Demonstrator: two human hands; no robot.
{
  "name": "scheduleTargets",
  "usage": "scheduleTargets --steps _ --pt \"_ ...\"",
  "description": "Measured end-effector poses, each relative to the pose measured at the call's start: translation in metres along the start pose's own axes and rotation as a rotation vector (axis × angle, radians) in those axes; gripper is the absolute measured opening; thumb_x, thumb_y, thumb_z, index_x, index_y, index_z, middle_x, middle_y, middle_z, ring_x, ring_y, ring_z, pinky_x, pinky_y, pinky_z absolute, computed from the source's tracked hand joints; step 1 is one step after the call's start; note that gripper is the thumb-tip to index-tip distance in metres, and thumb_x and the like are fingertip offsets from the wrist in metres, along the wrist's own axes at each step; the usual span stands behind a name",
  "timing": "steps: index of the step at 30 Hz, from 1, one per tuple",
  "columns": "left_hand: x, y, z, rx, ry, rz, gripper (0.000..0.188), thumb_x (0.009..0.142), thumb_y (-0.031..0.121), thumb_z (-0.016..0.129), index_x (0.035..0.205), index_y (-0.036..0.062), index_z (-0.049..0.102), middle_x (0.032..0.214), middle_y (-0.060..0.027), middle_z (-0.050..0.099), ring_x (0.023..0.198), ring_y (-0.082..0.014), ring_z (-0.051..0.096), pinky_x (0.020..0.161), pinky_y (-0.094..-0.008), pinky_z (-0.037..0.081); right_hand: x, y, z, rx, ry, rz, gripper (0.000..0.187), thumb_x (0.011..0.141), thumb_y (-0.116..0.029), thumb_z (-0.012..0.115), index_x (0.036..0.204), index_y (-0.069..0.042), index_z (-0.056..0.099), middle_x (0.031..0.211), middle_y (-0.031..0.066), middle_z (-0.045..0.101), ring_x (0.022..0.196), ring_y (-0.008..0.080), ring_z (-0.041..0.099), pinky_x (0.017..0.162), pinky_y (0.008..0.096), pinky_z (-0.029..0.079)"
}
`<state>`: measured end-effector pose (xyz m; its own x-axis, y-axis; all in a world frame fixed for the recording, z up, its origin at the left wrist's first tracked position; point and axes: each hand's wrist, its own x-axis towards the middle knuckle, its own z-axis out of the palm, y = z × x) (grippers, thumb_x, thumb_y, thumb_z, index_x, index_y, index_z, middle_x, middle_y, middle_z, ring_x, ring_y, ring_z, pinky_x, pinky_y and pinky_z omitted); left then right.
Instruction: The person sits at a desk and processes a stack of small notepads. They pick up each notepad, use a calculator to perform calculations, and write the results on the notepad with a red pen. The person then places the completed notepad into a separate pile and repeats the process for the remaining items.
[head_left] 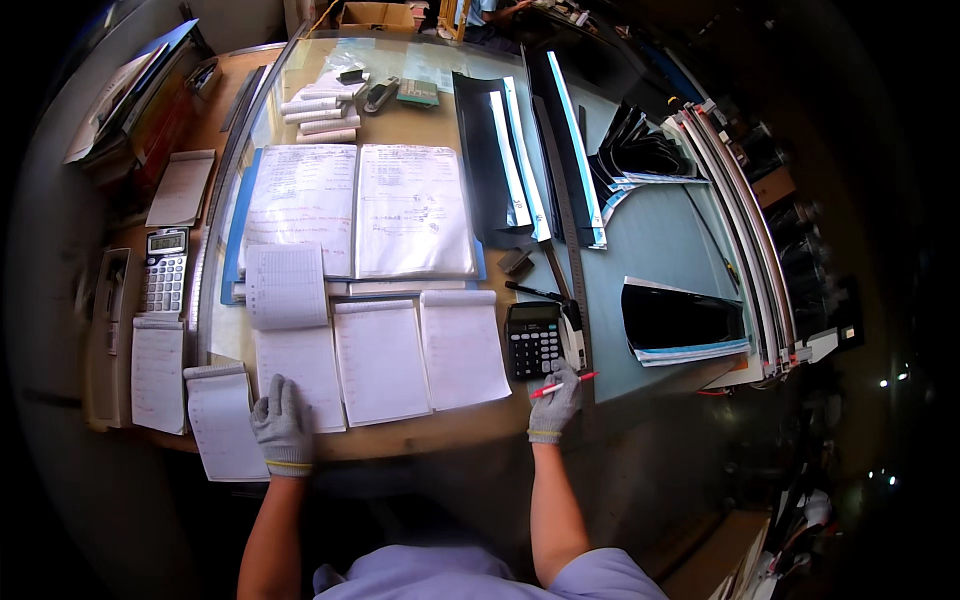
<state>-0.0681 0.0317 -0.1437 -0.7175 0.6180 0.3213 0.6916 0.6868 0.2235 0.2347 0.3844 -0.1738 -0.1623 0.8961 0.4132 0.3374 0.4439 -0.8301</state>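
Both of my hands wear grey knit gloves with yellow cuffs. My left hand (283, 428) lies with its fingers stretched out on the lower left edge of a white notepad (297, 362), beside another written notepad (226, 425). My right hand (555, 408) is closed around a red pen (584, 379), just below a black calculator (534, 341). Two more notepads (383, 362) (464, 345) lie side by side between my hands. A smaller lined pad (286, 287) overlaps the open folder of written sheets (412, 215) behind them.
At left are a silver calculator (165, 278) and a long narrow box (110, 320). Rolled papers (322, 118) and a stapler (381, 95) sit at the back. Black sheets with blue-white edges (683, 318), a long ruler (572, 235) and stacked rails (745, 230) occupy the right. A person (490, 12) is beyond.
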Motion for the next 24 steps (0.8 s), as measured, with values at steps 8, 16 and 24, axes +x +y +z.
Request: scheduleTargets --steps 8,16,24 --pt "-0.003 -0.004 0.001 -0.003 -0.009 -0.001 0.052 0.091 0.024 0.068 0.138 0.0031 0.059 0.148 -0.0161 0.056 0.124 -0.0381 0.058 0.110 -0.0495 0.040 -0.016 -0.045 -0.002 -0.215 -0.307 -0.201 0.017 0.086 -0.003 0.062 0.102 -0.006 0.058 0.123 0.0193 0.068 0.121 0.0452 0.054 0.107 0.0535 0.041" --pt "-0.001 -0.001 0.000 0.005 -0.013 0.001 0.053 0.090 0.023 0.068 0.138 0.0030 0.059 0.148 -0.0161 0.056 0.118 -0.0426 0.058 0.108 -0.0508 0.041 0.009 -0.047 0.008 -0.319 -0.269 -0.365 0.019 0.084 -0.003 0.064 0.102 -0.006 0.058 0.119 0.0191 0.067 0.119 0.0439 0.055 0.104 0.0526 0.043" --pt "0.000 -0.002 -0.001 -0.023 0.000 0.005 0.052 0.091 0.024 0.067 0.138 0.0027 0.059 0.148 -0.0161 0.056 0.118 -0.0427 0.058 0.108 -0.0513 0.042 0.024 -0.007 0.010 0.117 -0.137 0.046 0.018 0.092 -0.005 0.058 0.109 -0.002 0.063 0.120 0.0138 0.063 0.109 0.0302 0.058 0.093 0.0424 0.047"
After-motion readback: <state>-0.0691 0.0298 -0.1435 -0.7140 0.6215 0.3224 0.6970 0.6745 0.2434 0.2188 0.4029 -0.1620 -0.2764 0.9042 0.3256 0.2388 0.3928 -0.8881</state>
